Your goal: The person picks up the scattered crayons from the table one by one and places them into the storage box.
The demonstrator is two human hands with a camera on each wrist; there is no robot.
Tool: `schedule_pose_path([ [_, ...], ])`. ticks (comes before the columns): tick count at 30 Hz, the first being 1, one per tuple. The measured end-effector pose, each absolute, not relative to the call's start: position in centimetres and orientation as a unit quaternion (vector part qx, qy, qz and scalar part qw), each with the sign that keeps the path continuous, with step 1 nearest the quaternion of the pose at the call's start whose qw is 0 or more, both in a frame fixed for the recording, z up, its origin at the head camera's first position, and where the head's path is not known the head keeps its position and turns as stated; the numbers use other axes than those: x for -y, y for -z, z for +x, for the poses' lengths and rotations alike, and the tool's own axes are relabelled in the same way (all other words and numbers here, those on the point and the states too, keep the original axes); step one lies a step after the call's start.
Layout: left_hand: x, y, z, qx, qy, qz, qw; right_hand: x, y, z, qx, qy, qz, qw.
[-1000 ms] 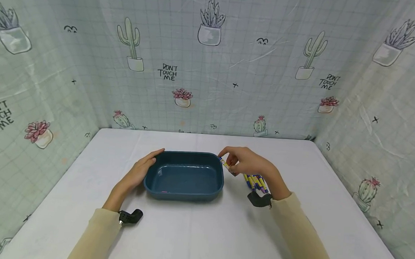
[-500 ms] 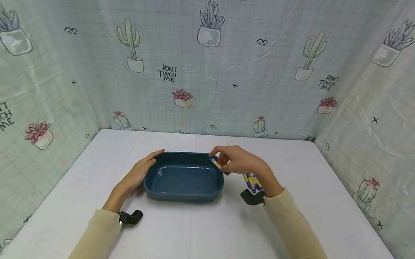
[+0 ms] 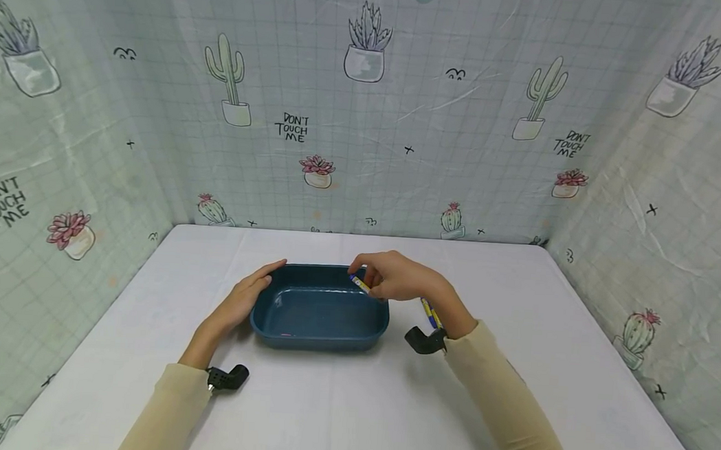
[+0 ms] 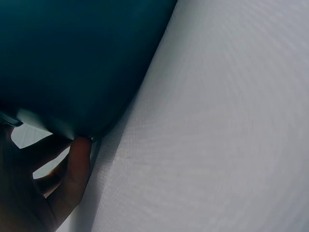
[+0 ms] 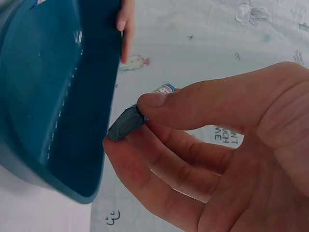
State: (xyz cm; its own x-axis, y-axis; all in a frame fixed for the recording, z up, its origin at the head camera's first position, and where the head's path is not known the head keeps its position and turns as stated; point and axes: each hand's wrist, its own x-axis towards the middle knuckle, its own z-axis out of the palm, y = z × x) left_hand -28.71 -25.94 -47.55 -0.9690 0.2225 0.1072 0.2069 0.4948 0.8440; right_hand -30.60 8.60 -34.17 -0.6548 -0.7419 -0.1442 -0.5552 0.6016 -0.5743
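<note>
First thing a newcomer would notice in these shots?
Probably the teal tray mid-table, with the left hand at its left end. Next, the right hand pinching a crayon by the tray's far right corner. Then the cactus-print backdrop behind the white table.

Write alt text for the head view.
A person's right hand pinches a crayon over the far-right corner of a blue tray; the left hand touches the tray's left end. More crayons lie right of the tray on a white table.
</note>
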Motion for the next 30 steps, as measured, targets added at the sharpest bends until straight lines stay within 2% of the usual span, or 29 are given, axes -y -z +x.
schedule_pose_path([
  [17,26.0,47.8,-28.8,-0.864,-0.488,0.129,0.006,-6.5,33.9,-30.3,-0.871,0.233,-0.383,0.201],
  [30,26.1,47.9,-29.0,-0.862,-0.49,0.127,0.008,-4.8,34.5,-31.7,-0.846,0.237,-0.419,0.231],
])
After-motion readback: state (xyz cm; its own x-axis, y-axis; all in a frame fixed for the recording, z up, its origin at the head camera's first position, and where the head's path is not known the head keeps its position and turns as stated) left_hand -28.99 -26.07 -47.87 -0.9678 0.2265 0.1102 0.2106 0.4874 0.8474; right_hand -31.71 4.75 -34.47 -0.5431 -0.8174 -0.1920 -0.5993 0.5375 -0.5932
